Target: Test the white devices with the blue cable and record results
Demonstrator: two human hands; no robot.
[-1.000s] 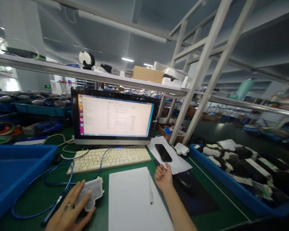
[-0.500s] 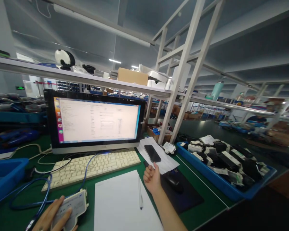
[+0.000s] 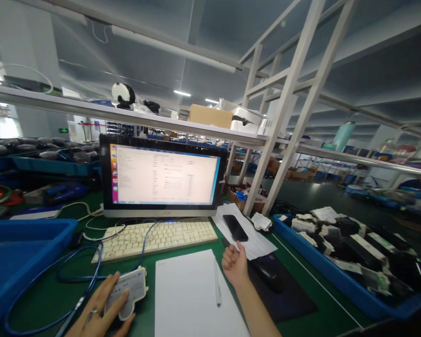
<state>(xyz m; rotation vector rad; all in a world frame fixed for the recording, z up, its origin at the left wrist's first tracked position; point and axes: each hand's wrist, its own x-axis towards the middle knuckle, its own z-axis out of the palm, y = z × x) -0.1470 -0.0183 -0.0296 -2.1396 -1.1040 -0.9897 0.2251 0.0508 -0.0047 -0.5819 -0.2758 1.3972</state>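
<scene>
My left hand (image 3: 100,311) lies over a small white device (image 3: 129,290) at the bench's near edge, fingers spread around its left side, holding it; a blue cable (image 3: 73,276) runs from it. My right hand (image 3: 234,267) is a loose fist with nothing visible in it. It rests between a white sheet of paper (image 3: 189,295) with a pen (image 3: 216,283) on it and a black mouse (image 3: 266,271) on a dark mat. A black phone (image 3: 235,228) lies just beyond the right hand on loose papers.
A lit monitor (image 3: 163,175) and cream keyboard (image 3: 157,236) stand ahead on the green bench. A blue bin (image 3: 17,252) is at the left. Another blue tray (image 3: 323,264) with several black and white parts lies at the right. White frame posts (image 3: 284,140) rise behind.
The view swung right and then back left. Both hands stay about where they were, the left on the white device, the right closed beside the paper.
</scene>
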